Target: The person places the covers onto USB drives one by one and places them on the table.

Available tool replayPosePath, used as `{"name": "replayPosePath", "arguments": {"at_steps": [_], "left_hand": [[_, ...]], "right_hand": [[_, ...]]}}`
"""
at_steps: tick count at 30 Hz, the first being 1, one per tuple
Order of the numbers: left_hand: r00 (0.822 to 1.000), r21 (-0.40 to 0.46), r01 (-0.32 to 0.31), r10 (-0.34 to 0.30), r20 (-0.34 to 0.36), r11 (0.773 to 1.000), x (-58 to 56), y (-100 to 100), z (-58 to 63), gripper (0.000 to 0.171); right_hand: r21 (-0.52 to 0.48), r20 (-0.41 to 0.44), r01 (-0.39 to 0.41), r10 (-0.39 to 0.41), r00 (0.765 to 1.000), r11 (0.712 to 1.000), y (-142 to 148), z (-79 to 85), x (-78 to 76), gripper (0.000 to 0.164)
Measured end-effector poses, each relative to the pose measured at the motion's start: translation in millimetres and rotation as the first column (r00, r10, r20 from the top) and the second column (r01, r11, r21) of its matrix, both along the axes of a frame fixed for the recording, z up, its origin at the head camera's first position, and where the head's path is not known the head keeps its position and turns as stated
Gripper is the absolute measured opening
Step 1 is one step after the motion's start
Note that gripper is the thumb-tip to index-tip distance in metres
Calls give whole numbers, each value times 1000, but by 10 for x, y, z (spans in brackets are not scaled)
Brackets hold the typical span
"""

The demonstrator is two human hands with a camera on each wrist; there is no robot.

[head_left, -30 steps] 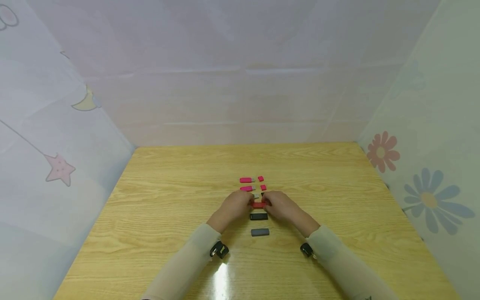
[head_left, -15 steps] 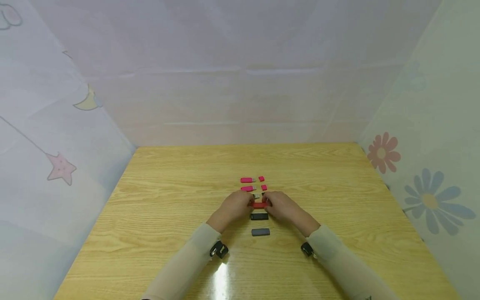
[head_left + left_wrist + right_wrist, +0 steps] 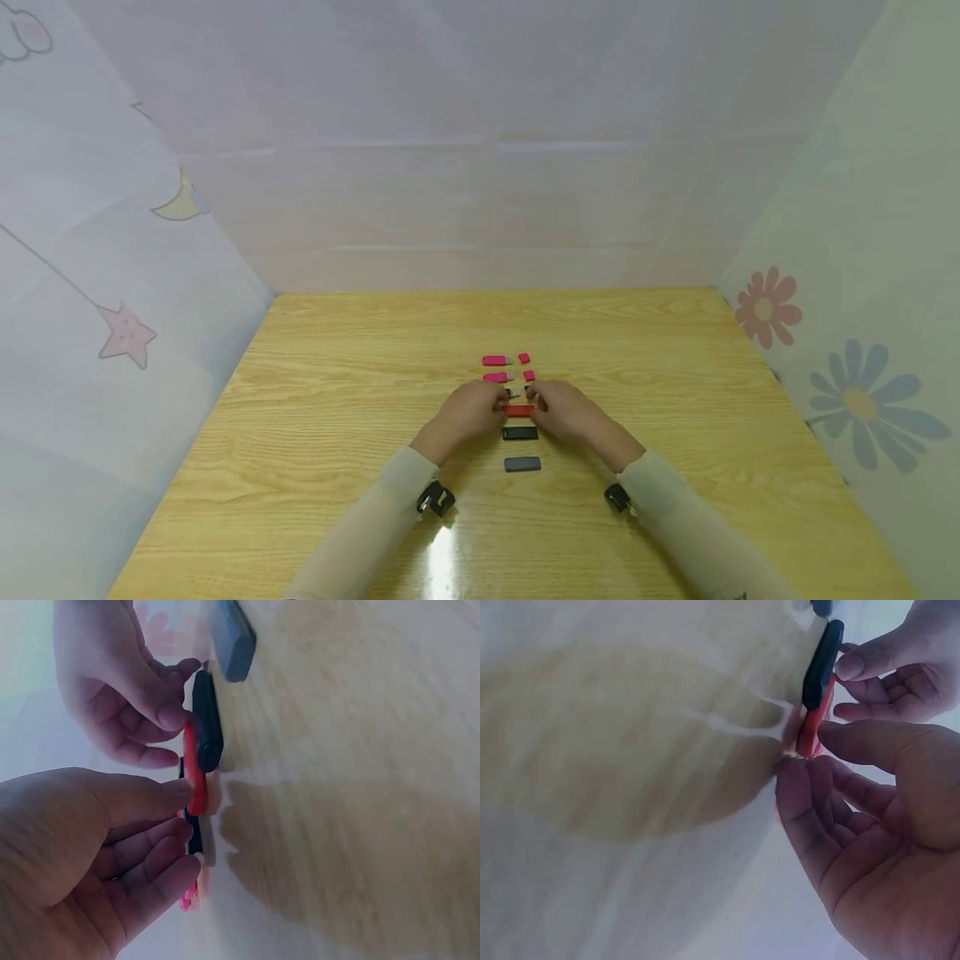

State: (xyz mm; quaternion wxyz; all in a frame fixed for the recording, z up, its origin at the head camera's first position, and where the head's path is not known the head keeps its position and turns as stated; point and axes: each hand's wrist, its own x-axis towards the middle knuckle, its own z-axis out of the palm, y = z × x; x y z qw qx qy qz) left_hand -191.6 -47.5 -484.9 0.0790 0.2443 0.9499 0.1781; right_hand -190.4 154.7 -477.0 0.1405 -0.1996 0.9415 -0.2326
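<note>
Red stick (image 3: 518,411), any print too small to read; left hand (image 3: 474,408), right hand (image 3: 564,410) pinch opposite ends

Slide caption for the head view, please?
Left hand and right hand pinch a red USB stick, with a black stick and a grey stick nearer the person.

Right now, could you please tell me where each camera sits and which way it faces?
Head: on the head, facing forward and down at the yellowish wooden table; left hand, right hand, cream sleeves show.
Left wrist: on that wrist, facing its hand, right hand beyond.
Right wrist: on that wrist, facing its hand, left hand beyond.
Wrist views share the oblong red stick.
</note>
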Motion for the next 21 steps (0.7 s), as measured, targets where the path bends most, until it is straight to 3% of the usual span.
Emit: {"name": "replayPosePath", "arguments": {"at_steps": [4,13,21], "left_hand": [[998,15,-42,43,-36,999,-6,-44,54,15],[990,-89,-72,60,-130,993,-72,-81,127,22],[991,-126,-69,54,-125,990,-132,-71,92,19]], "right_hand": [[4,-57,11,-11,998,1000,51,21,-29,22],[20,-122,6,-3,992,1000,69,45,-105,27],[50,-143,-33,39,989,998,17,23,-184,28]]}}
